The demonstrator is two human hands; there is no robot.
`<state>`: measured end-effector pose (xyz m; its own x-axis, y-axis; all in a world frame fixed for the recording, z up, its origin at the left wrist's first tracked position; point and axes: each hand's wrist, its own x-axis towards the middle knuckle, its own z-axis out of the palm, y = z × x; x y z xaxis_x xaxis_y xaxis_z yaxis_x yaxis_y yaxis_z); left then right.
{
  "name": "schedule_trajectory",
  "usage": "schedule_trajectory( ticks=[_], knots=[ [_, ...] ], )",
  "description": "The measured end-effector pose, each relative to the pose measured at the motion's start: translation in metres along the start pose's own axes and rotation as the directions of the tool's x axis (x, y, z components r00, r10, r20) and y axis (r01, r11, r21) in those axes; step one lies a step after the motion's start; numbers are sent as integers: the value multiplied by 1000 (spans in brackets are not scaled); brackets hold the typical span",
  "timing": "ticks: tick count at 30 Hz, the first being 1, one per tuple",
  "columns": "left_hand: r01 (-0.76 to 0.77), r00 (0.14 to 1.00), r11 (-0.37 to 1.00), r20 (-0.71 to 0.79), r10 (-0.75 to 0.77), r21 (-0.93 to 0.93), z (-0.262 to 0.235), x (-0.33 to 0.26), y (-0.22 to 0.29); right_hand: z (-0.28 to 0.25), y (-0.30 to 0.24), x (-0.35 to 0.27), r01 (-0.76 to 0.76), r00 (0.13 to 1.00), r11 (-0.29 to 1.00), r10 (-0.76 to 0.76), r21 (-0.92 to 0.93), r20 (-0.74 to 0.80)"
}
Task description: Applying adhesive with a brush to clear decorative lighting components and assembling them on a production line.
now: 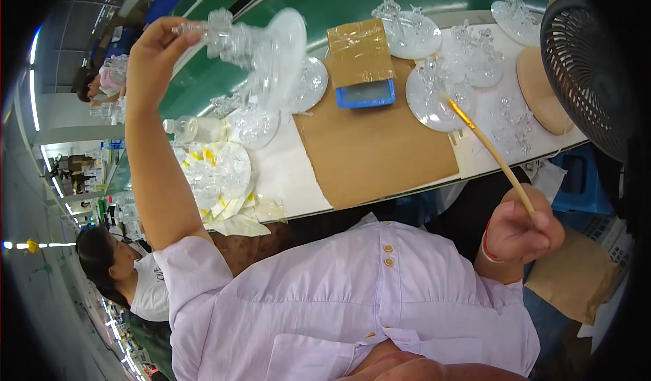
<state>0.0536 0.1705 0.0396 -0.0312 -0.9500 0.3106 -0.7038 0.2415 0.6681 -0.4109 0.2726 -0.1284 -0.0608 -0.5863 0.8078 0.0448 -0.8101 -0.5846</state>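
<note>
My left hand (157, 59) is raised at the upper left, its fingers closed on the end of a clear figurine (234, 38). The figurine is tipped on its side, with its round frosted base toward the right, partly smeared by motion. Low on the right, my right hand (521, 226) grips the wooden handle of a paintbrush (494, 151), whose tip points up and away over the table. A blue tray (366, 102), partly covered by a taped cardboard piece (359, 52), stands at the back of a brown cardboard sheet (380, 150).
Several clear figurines on round bases (422, 31) stand along the back and right. A dark fan (583, 75) is at the far right. A clear bottle (193, 129) and a pile of wrapped pieces (213, 177) lie at the left. A co-worker (115, 265) sits at left.
</note>
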Motion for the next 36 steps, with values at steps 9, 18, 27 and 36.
schedule_trajectory(
  ticks=[9, 18, 27, 36],
  knots=[
    [250, 957, 842, -255, -139, 478, 59, 111, -170, 9, 12, 6, 76, 937, 992, -36, -103, 346],
    [94, 986, 658, -163, 44, 747, 78, 70, -143, 4, 16, -5, 41, 942, 995, -9, -88, 335],
    [-698, 669, 407, 738, 81, 589, 73, -23, -26, 14, 14, 1, -40, 938, 993, 75, -110, 339],
    [-687, 690, 517, 683, 240, 512, 47, -55, 16, 31, 11, 7, -18, 950, 982, 75, -187, 303]
  ],
)
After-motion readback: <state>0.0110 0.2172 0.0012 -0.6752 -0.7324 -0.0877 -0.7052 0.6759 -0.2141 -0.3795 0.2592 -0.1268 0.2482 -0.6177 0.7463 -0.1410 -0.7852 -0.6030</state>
